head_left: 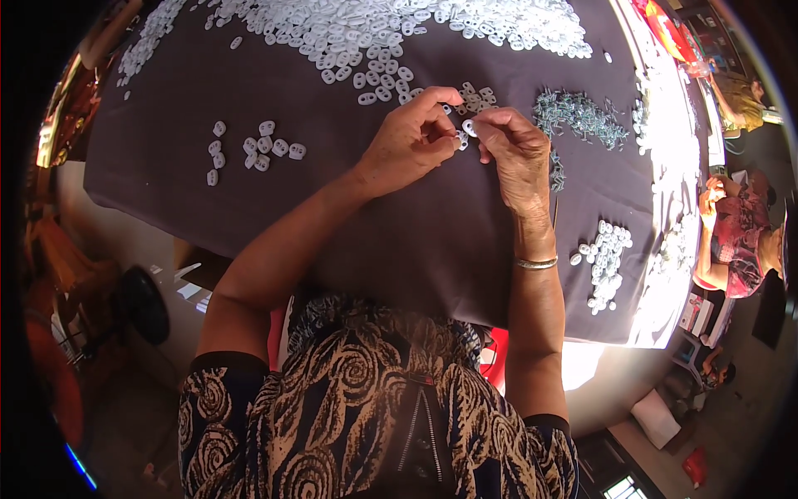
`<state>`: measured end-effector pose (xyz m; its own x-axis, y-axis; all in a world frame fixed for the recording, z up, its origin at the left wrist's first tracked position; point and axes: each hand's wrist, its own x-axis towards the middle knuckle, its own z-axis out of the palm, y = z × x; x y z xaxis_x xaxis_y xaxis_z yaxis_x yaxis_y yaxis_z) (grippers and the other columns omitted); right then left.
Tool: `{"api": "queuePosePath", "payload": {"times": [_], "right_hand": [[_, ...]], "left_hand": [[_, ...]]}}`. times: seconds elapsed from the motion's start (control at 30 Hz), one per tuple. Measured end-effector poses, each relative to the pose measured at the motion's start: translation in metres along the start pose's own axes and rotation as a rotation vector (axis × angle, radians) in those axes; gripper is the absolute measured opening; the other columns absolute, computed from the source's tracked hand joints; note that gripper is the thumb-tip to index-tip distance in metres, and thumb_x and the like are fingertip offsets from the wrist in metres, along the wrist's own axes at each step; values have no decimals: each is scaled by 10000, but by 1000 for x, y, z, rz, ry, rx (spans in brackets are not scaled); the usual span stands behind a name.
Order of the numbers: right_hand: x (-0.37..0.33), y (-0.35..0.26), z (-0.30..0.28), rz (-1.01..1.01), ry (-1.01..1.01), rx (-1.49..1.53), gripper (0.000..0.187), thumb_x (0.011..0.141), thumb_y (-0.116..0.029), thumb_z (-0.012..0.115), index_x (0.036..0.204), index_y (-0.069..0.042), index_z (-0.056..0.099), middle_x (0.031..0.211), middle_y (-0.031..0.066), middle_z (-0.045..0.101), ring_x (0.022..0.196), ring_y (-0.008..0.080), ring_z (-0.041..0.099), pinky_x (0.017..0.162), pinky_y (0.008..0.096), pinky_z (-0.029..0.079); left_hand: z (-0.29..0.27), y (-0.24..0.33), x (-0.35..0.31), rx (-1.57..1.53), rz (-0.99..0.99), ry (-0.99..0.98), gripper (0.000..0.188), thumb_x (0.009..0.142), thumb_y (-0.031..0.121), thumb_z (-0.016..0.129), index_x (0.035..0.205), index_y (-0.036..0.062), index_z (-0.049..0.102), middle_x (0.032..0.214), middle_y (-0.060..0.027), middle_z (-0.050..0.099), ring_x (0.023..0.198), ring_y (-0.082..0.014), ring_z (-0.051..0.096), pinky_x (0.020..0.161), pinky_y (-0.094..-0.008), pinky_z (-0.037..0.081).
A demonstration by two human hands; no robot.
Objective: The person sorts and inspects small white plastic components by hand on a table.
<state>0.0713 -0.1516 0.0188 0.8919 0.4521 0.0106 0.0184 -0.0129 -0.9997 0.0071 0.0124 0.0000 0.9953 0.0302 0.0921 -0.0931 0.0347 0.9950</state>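
My left hand (407,137) hovers over the dark tablecloth (399,241), its fingers curled and its thumb close to the other fingertips. Whatever lies between those fingers, if anything, is too small or hidden to make out. A small white oval piece with holes (470,127) is pinched between the thumb and forefinger of my right hand (517,154). Both hands nearly meet. Beyond them sits a small cluster of similar white pieces (475,97). To the right of my right hand spreads a heap of tiny grey-green parts (582,118), perhaps springs.
A large heap of white oval pieces (357,33) covers the far side of the table. Several loose ones (264,145) lie at the left, and a pile of small white parts (607,262) at the right. Another person (740,237) in red is at the right, past the sunlit edge.
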Motion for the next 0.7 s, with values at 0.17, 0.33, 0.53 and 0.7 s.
{"api": "queuePosePath", "payload": {"times": [0.17,0.33,0.53,0.7], "right_hand": [[0,0,-1,-7,-25,-44,68,848,0,623,899,-11,666,812,2,617,643,55,519,561,205,432],[-1,3,-2,-43,-34,-41,71,848,-2,628,902,-22,670,818,-6,626,651,48,522,569,195,438],[-2,2,-1,-107,-62,-70,93,849,5,622,913,-35,676,843,-24,634,670,34,513,591,184,428],[-3,1,-1,-113,-94,-84,113,835,51,614,914,-14,662,821,-16,633,742,40,534,676,195,455]], "left_hand": [[1,0,0,3,8,3,426,807,-23,594,1204,41,455,770,2,594,686,-45,543,609,-202,443],[1,1,-1,18,21,10,421,803,-26,592,1197,38,459,764,-2,598,691,-52,551,621,-210,453],[1,3,-1,5,9,11,417,802,-28,587,1195,40,463,763,-2,595,692,-53,553,621,-213,459],[0,2,-1,15,15,2,413,823,-21,589,1209,46,458,770,5,575,682,-49,540,608,-207,466]]}}
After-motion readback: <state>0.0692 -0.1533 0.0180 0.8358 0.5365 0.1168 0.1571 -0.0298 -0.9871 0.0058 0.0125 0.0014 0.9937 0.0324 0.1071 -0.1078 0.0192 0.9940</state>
